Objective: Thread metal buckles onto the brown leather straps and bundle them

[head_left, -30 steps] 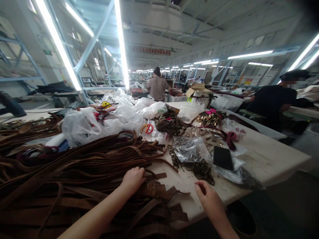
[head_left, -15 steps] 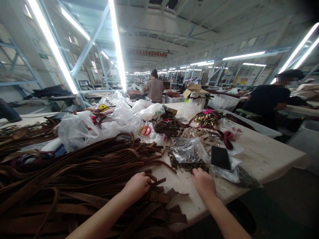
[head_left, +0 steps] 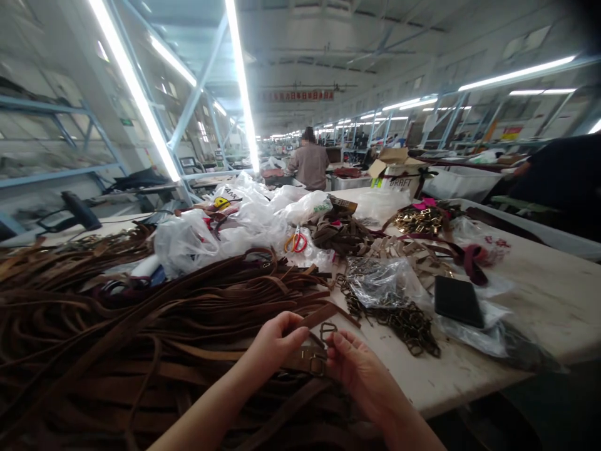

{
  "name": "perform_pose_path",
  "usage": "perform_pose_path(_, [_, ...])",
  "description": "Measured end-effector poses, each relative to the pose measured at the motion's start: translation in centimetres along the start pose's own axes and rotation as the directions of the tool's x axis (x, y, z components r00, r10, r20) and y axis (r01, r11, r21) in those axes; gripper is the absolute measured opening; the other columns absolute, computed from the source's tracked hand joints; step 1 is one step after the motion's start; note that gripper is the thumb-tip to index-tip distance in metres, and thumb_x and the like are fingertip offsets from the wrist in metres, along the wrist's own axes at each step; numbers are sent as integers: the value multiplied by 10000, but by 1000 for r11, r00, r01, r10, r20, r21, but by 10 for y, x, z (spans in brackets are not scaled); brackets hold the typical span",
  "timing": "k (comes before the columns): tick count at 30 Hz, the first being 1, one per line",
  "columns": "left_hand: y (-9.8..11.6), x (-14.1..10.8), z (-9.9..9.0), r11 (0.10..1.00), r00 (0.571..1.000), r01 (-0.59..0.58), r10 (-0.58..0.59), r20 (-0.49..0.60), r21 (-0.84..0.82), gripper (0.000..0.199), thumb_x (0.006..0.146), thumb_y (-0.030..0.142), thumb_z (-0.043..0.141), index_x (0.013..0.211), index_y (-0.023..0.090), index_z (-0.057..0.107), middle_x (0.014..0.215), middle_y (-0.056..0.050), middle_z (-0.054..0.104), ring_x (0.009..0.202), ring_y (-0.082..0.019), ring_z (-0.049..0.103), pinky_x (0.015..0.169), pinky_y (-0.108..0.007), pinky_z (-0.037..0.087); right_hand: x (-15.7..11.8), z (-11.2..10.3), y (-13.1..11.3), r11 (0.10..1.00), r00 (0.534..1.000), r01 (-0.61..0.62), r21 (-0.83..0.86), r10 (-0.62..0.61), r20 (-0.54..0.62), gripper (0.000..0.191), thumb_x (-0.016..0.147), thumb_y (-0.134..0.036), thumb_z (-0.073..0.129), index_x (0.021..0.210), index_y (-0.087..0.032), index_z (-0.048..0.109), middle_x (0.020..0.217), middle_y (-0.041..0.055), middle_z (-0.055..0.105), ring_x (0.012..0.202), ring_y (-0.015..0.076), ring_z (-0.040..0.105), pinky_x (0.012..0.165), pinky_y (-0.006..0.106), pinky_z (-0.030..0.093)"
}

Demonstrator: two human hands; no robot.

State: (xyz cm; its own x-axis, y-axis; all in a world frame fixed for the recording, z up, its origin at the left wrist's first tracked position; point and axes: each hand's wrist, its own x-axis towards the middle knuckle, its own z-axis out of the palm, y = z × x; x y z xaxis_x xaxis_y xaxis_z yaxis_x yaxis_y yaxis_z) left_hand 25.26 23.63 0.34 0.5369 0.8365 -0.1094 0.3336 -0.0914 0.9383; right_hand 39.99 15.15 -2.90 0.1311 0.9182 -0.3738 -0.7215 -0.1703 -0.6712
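Note:
A brown leather strap (head_left: 320, 314) is pinched in my left hand (head_left: 282, 338), its end sticking out to the right past the thumb. My right hand (head_left: 354, 366) is closed on a small metal buckle (head_left: 328, 327), held upright close to the strap. Below and between the hands lies another strap with a square buckle (head_left: 314, 362) on it. A large heap of brown leather straps (head_left: 188, 319) spreads under and left of my left hand. To the right of my right hand is a pile of dark metal buckles (head_left: 413, 329), partly under a clear plastic bag (head_left: 375, 282).
A black flat case (head_left: 457, 300) rests on plastic bags at the right. Red-handled scissors (head_left: 297, 242) lie by white plastic bags (head_left: 248, 213). Gold hardware (head_left: 417, 220) is piled farther back. One person (head_left: 310, 163) stands ahead; another (head_left: 561, 178) is at the right edge.
My right hand has come away from the buckle pile toward my left hand, bringing a buckle. My left hand now holds up a strap end. The view has turned right.

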Motion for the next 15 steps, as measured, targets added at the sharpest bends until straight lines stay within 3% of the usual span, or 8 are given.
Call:
perform_pose_path(7, [4,-11,-2,975,987,157,-147,72,-159,274,637,403,579,703,139,548,565,50,486,537,-87,409,529,-206,313,2,12,19,997,995,-82,14,81,53,216,642,-249,728,759,-158,571,708,-23,614,567,45,547,562,166,468])
perform_pose_path(15, [-10,-6,0,975,987,144,-131,90,-169,262,647,377,581,721,126,567,558,44,488,522,-82,405,510,-200,309,3,12,15,967,997,79,-243,-83,-6,319,637,-351,712,870,-177,581,727,-25,598,563,67,524,582,217,457])
